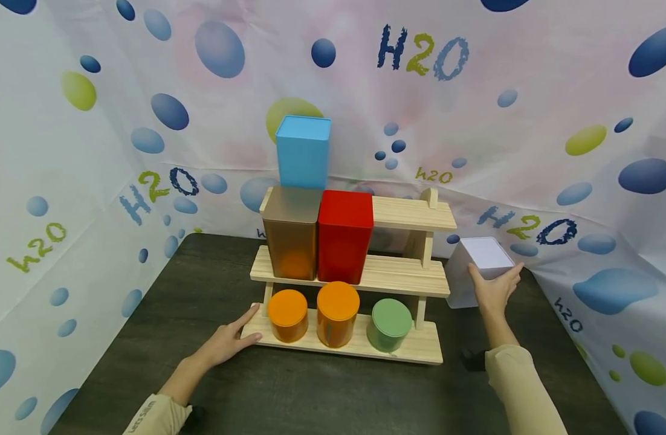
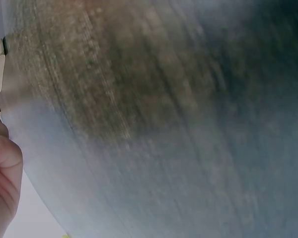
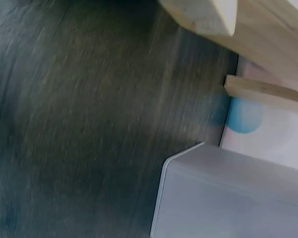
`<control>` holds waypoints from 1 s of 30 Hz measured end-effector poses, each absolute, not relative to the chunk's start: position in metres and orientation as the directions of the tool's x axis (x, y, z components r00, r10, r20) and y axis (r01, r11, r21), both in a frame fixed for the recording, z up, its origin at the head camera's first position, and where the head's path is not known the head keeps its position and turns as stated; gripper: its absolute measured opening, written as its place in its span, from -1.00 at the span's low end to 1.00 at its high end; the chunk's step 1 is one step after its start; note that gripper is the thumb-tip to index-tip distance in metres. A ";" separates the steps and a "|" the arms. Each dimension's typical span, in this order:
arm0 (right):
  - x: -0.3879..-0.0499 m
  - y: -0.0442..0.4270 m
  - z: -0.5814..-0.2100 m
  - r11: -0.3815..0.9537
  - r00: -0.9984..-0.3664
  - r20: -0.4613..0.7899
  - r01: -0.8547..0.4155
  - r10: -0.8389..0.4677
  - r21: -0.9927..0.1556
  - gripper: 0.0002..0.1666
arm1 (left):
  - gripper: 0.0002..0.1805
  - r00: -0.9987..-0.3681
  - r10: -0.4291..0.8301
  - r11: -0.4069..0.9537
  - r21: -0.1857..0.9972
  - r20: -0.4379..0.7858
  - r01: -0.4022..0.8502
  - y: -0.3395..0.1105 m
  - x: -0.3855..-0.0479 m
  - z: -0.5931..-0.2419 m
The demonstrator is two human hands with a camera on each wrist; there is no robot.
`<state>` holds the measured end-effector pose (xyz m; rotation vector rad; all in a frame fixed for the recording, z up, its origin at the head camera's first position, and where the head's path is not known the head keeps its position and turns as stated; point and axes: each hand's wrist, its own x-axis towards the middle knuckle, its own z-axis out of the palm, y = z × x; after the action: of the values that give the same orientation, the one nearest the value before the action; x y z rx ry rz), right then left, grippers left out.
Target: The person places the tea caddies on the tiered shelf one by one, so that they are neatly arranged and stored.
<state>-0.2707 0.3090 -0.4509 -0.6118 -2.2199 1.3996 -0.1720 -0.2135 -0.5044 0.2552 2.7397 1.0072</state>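
A three-tier wooden shelf [image 1: 404,275] stands on the dark table. My left hand [image 1: 228,339] holds the left end of its lowest board, thumb in front; the left wrist view catches only curled fingers [image 2: 5,158] at its edge. Right of the shelf is a white square canister [image 1: 463,278], gripped by my right hand [image 1: 493,290] with thumb and fingers spread across its sides. The right wrist view has the canister [image 3: 228,198] beside the shelf's wooden end [image 3: 203,12]; the right hand is out of that view. I cannot tell whether the canister touches the table.
A blue canister [image 1: 303,157] sits on the top tier. Brown [image 1: 290,241] and red [image 1: 345,241] canisters stand on the middle tier. Two orange round tins [image 1: 287,314] and a green tin [image 1: 390,325] occupy the bottom one. A printed curtain [image 1: 365,109] hangs behind the table [image 1: 322,399].
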 end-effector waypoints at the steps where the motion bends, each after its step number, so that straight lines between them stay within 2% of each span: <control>1: -0.270 0.310 -0.451 0.396 -0.810 0.141 0.120 0.570 -0.911 0.30 | -0.19 -0.962 0.238 0.747 0.658 -0.135 0.093 -0.214 -0.172 -0.504; 6: -0.272 0.311 -0.452 0.404 -0.816 0.162 0.094 0.555 -0.910 0.32 | -0.19 -0.961 0.244 0.735 0.671 -0.134 0.093 -0.216 -0.171 -0.505; 12: -0.271 0.314 -0.452 0.387 -0.787 0.202 0.050 0.583 -0.921 0.22 | -0.20 -0.961 0.243 0.743 0.663 -0.133 0.096 -0.215 -0.173 -0.508; 19: -0.265 0.322 -0.450 0.428 -0.792 0.237 0.033 0.562 -0.903 0.17 | -0.19 -0.959 0.244 0.741 0.666 -0.142 0.090 -0.214 -0.174 -0.508; 24: -0.258 0.331 -0.434 0.456 -0.784 0.273 0.014 0.558 -0.890 0.08 | -0.19 -0.958 0.251 0.738 0.667 -0.140 0.096 -0.215 -0.175 -0.509; 30: -0.252 0.339 -0.398 0.482 -0.791 0.309 -0.020 0.529 -0.876 -0.03 | -0.19 -0.956 0.259 0.735 0.670 -0.139 0.102 -0.216 -0.175 -0.509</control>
<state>-0.2522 0.3387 -0.3979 -0.4191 -2.1764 1.2956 -0.1752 -0.2157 -0.5095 0.2868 2.7142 1.0282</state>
